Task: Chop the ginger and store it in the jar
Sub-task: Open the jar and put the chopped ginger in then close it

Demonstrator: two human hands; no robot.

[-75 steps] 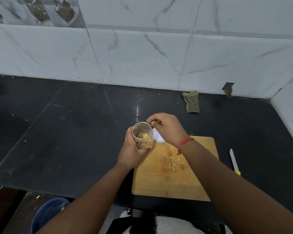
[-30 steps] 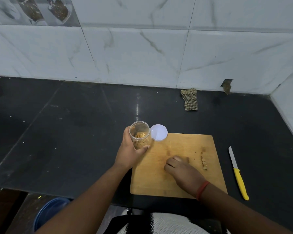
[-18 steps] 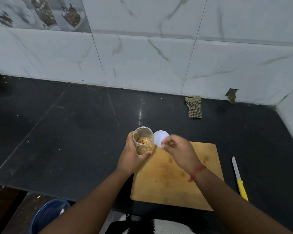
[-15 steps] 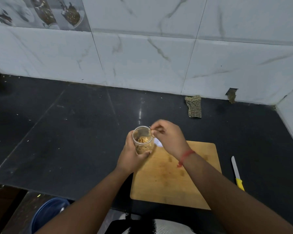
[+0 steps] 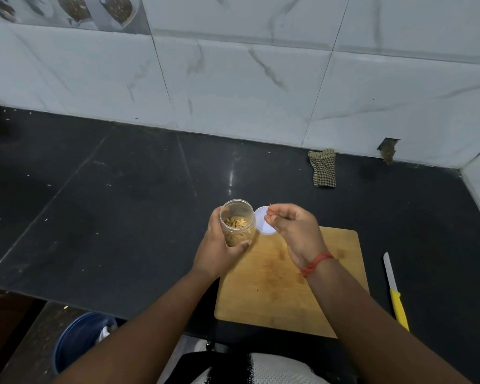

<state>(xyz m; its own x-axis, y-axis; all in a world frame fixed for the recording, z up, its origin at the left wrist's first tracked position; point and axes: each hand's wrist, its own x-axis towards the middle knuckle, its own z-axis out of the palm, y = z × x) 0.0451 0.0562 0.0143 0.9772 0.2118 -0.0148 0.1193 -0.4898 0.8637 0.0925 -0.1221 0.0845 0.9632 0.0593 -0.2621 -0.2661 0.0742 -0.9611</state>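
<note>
Head view: one dark surface (image 5: 122, 195) under a white tiled wall, seen from above.
Counts: one clear jar (image 5: 237, 222), one white lid (image 5: 262, 224), one wooden board (image 5: 275, 284), one knife (image 5: 395, 291) with a yellow handle, one checked cloth (image 5: 322, 169), one blue bucket (image 5: 78, 338) on the floor.
Left grip: my left hand (image 5: 219, 245) wraps the jar, fingers behind it and thumb across its lower front; the jar is open and tilts with its mouth away from me.
Right grip: my right hand (image 5: 291, 227) is narrowed, fingertips drawn together just right of the jar's mouth, above the lid; a thin pale sliver shows at the fingertips, but I cannot tell for certain what it is.
Ginger: chopped ginger (image 5: 236, 223) lies inside the jar, filling its lower part.
Jar place: off the board's far left corner.
Lid place: flat at the board's far left corner, partly behind my right hand.
Board: near the front edge of the surface, stained.
Knife place: on the surface beside the board's right edge, apart from it.
Cloth place: by the back edge, against the wall.
</note>
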